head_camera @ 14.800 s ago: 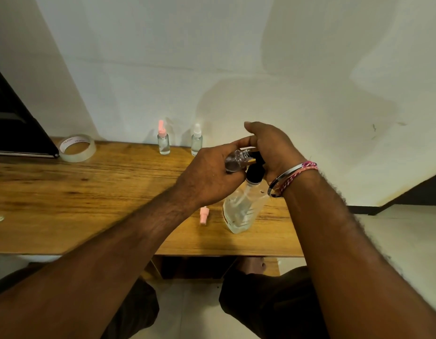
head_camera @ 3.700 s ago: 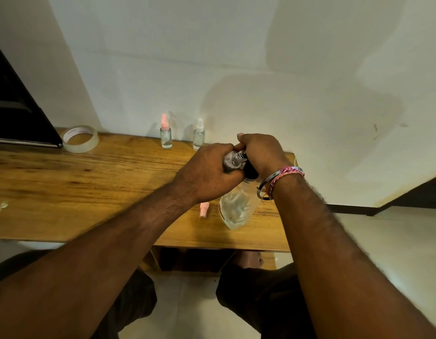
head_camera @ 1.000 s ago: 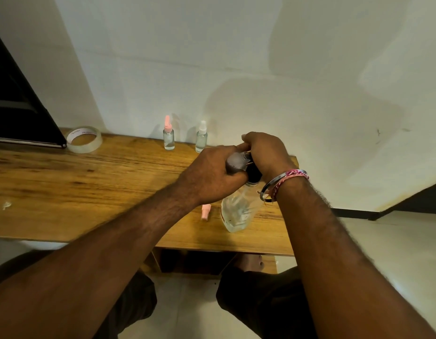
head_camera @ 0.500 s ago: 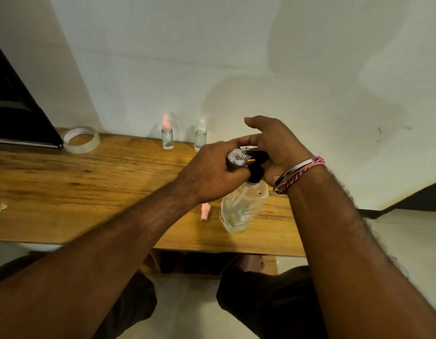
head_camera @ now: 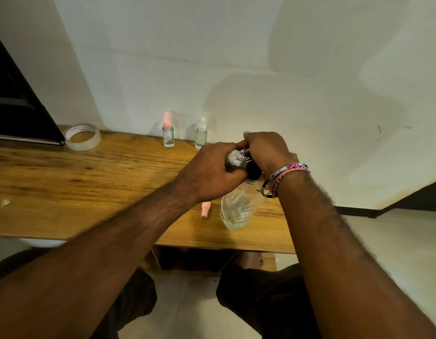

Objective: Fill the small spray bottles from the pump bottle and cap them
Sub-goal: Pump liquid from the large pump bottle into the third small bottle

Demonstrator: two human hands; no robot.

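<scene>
A clear pump bottle (head_camera: 236, 209) with a black pump head stands on the wooden table (head_camera: 65, 182) near its front right edge. My right hand (head_camera: 266, 148) presses down on the pump head, which it covers. My left hand (head_camera: 209, 172) grips a small clear spray bottle (head_camera: 234, 157), uncapped, with its mouth held at the pump's spout. A pink spray cap (head_camera: 205, 209) lies on the table just left of the pump bottle. Two capped small bottles stand by the wall: one with a pink cap (head_camera: 168, 130), one with a white cap (head_camera: 201, 134).
A roll of clear tape (head_camera: 82, 137) lies at the back left next to a dark panel (head_camera: 16, 111). The table's front edge runs just beyond my knees. The tiled floor (head_camera: 395, 241) begins to the right of the table.
My right hand has come down, pushing the pump head to its low position after being raised half a second ago. My left hand keeps the small bottle at the spout.
</scene>
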